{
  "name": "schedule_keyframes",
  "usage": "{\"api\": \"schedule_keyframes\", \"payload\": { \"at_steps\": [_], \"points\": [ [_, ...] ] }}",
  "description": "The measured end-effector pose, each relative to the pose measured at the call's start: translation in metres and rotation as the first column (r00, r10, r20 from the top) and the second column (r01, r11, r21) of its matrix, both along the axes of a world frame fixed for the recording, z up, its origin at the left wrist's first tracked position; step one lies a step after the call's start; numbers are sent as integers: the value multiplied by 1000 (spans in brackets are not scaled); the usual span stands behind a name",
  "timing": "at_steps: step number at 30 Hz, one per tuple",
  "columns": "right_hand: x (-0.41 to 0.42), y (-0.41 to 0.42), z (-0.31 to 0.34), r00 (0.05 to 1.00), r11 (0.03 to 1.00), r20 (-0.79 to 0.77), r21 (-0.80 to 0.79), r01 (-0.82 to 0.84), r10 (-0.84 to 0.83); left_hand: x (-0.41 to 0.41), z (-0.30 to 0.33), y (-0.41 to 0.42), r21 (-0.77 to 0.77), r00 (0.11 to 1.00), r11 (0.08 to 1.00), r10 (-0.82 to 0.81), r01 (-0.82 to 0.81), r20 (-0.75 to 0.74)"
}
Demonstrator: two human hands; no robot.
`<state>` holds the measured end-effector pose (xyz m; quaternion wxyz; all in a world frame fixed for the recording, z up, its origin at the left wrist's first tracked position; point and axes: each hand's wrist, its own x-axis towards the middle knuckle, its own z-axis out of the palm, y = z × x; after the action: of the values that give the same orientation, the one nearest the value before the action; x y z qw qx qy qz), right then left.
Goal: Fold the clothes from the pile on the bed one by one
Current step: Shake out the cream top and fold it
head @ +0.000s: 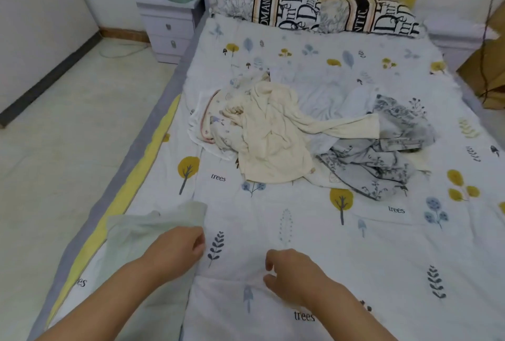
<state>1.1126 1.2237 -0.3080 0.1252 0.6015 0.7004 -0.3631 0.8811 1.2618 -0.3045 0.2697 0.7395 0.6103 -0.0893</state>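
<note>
A pile of clothes lies in the middle of the bed: a cream long-sleeved top (270, 135) on top, a small white printed garment with pink trim (216, 125) at its left, and a grey floral piece (382, 155) at its right. A pale green garment (142, 234) lies flat near the bed's front left. My left hand (177, 250) rests at that garment's right edge with its fingers curled; whether it pinches the cloth is unclear. My right hand (289, 272) hovers over the sheet with loosely curled fingers, holding nothing.
The bed (300, 231) has a white sheet printed with trees and leaves. Two lettered pillows (314, 10) lie against the yellow headboard. A white nightstand (169, 26) with a green container stands at the back left. Tiled floor runs along the left; a brown box (492, 73) stands at the right.
</note>
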Motion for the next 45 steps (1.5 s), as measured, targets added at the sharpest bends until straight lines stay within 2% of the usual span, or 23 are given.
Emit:
{"api": "schedule_keyframes", "payload": {
  "at_steps": [6, 10, 15, 21, 28, 33, 36, 40, 45],
  "points": [
    [88, 19, 43, 995, 997, 77, -28, 66, -64, 87, 31, 33, -101, 994, 989, -105, 105, 4],
    [147, 38, 67, 990, 995, 98, 7, 98, -98, 152, 48, 55, -108, 990, 984, -142, 142, 6],
    [223, 69, 84, 985, 991, 130, 85, 103, -114, 226, 58, 81, -83, 996, 993, -78, 82, 47],
    [281, 120, 71, 974, 973, 197, 223, 65, -110, 280, 41, 109, -30, 999, 1000, 0, 1, 35],
    [298, 194, 25, 971, 946, 202, 320, 58, -128, 290, 0, 162, -43, 999, 998, 44, -44, 6],
    [282, 257, -15, 965, 881, 225, 473, 14, -136, 277, -41, 218, 31, 992, 993, 119, -118, -39],
    [267, 291, -42, 970, 831, 214, 556, -24, -114, 263, -70, 249, 76, 972, 976, 213, -207, -99],
    [245, 336, -81, 972, 802, 228, 590, -92, -57, 240, -107, 288, 203, 914, 921, 369, -334, -169],
    [225, 370, -130, 958, 750, 280, 645, -144, -56, 207, -150, 321, 281, 865, 854, 486, -439, -127]
  ]
}}
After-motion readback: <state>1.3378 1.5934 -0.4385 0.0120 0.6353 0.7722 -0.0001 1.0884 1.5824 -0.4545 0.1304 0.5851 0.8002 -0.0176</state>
